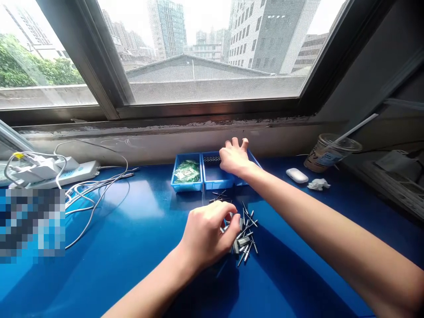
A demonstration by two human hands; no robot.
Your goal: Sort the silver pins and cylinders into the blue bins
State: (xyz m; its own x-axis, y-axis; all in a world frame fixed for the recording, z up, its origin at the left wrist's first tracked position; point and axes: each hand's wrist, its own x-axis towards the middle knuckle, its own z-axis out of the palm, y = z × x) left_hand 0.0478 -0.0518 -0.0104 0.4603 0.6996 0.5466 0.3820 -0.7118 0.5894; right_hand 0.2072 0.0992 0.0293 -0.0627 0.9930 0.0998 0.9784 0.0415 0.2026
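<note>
Low over the blue table, my left hand (pixel 212 229) is curled, thumb and forefinger bent toward each other. Whatever those fingers hold is hidden. Under and beside them lies a loose pile of rivets (pixel 249 254), thin metal pins with thicker sleeves, mixed with small grey metal blocks (pixel 244 241). My right hand (pixel 233 158) reaches to the far side, above the blue bins, with its visible fingers apart. Beneath it, the middle bin (pixel 218 184) contains small dark ring-like parts along its back. The right-hand bin (pixel 254 160) is mostly covered by my hand and forearm.
Green plastic packets (pixel 187 171) fill the left bin (pixel 187 187). White cables (pixel 94 190) and a power strip (pixel 77 173) occupy the left side. At right are a white case (pixel 297 176), crumpled tissue (pixel 318 184) and a drink cup with straw (pixel 323 155).
</note>
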